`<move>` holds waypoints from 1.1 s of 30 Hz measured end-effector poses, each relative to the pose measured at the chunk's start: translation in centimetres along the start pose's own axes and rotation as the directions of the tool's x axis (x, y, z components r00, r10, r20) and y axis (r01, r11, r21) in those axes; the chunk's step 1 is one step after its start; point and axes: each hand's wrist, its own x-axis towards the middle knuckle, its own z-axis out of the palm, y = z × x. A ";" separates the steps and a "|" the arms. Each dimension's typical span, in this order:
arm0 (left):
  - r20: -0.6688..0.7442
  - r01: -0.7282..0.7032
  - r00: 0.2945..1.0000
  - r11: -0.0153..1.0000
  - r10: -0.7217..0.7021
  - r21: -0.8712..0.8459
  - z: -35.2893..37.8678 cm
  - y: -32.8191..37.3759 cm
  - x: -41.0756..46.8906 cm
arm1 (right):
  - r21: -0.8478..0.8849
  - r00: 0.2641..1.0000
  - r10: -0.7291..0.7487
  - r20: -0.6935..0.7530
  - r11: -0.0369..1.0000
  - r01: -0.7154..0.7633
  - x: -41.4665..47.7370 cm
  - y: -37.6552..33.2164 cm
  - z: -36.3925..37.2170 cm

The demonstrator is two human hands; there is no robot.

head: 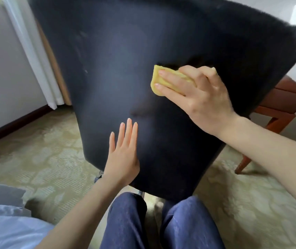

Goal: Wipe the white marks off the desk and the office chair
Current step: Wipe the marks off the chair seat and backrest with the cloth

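One dark chair back (pixel 118 60), faint white specks (pixel 85 71), yellow cloth (pixel 157 81) against it.

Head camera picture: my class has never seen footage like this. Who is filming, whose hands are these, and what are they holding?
No machine here: a person wears one camera on the head, looking down at their own hands and knees. The big dark shape is the back of the office chair. The right hand holds a yellow sponge against it, two fingers flat on top. The left hand lies open and flat lower on the chair back, holding nothing. Small white marks show on the fabric to the left. A wooden desk stands behind at the right, on patterned carpet.
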 end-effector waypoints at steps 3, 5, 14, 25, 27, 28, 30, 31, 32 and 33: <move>-0.044 0.005 0.999 1.000 -0.005 -0.004 -2.0 -0.7 0.8 | 0.094 0.983 0.152 -0.106 0.985 -0.142 3.0 -1.9 1.4; -0.077 0.034 0.996 0.999 -0.035 -0.019 -3.3 -1.3 1.2 | 0.105 0.974 0.195 -0.111 0.977 -0.184 3.9 -4.0 2.5; -0.182 -0.033 0.983 0.998 0.023 -0.050 -7.4 -2.2 1.9 | 0.039 0.954 -0.042 0.297 0.999 0.032 -2.8 -12.4 6.1; -0.180 -0.179 0.969 0.983 0.170 -0.035 -7.2 1.4 4.6 | 0.288 0.824 -0.476 0.306 0.872 0.397 -12.4 -7.0 3.7; -0.171 -0.186 0.970 0.981 0.174 -0.054 -7.0 1.6 4.8 | 0.262 0.837 -0.448 0.314 0.888 0.377 -12.4 -5.4 2.7; -0.170 -0.193 0.969 0.979 0.180 -0.063 -7.0 1.6 4.9 | 0.245 0.856 -0.420 0.302 0.902 0.356 -12.1 -4.7 2.3; -0.173 -0.212 0.965 0.974 0.195 -0.084 -7.0 1.3 4.9 | 0.191 0.895 -0.359 0.265 0.929 0.316 -10.7 -3.7 1.6; -0.181 -0.225 0.962 0.970 0.206 -0.092 -7.0 1.1 4.8 | 0.164 0.911 -0.331 0.247 0.941 0.297 -9.7 -3.3 1.3; -0.190 -0.240 0.957 0.966 0.219 -0.098 -7.0 0.7 4.6 | 0.148 0.927 -0.302 0.223 0.950 0.274 -8.5 -3.1 1.2; -0.193 -0.252 0.954 0.963 0.229 -0.101 -6.9 0.5 4.5 | 0.139 0.944 -0.264 0.198 0.961 0.239 -7.2 -2.9 1.1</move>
